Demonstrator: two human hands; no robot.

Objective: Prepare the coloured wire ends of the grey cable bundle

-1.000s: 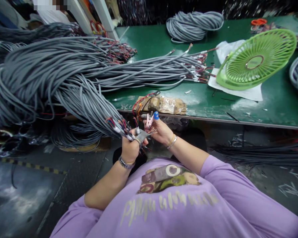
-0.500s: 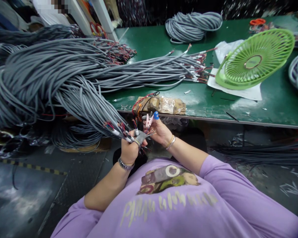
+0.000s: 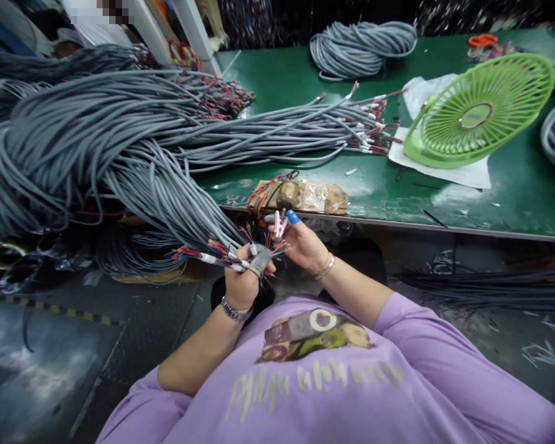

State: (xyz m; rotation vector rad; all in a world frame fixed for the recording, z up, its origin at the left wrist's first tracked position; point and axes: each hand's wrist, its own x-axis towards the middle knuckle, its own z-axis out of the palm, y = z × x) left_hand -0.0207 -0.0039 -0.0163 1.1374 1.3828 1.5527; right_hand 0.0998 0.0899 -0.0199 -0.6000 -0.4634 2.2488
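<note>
My left hand [image 3: 241, 281] is closed around the stripped ends of a bundle of grey cables [image 3: 166, 197] that hangs down from the big heap on the left. Coloured inner wires fan out above its fingers, and its forefinger wears a grey cot. My right hand [image 3: 301, 243] is just to the right, thumb capped in blue, pinching a small pink clip [image 3: 280, 223] against the wire ends. Both hands are below the front edge of the green table [image 3: 379, 197]. A taped brown block [image 3: 305, 195] with red and black leads lies on that edge right above them.
A large heap of grey cables [image 3: 65, 135] fills the left. A cut bundle [image 3: 305, 126] lies across the table, a coil [image 3: 361, 46] at the back. A green fan [image 3: 478, 111] stands on white paper at right. Another person is at the top left.
My left hand has turned slightly, so the cable ends it holds now splay further out to the left. My right hand stays at the wire ends with the clip.
</note>
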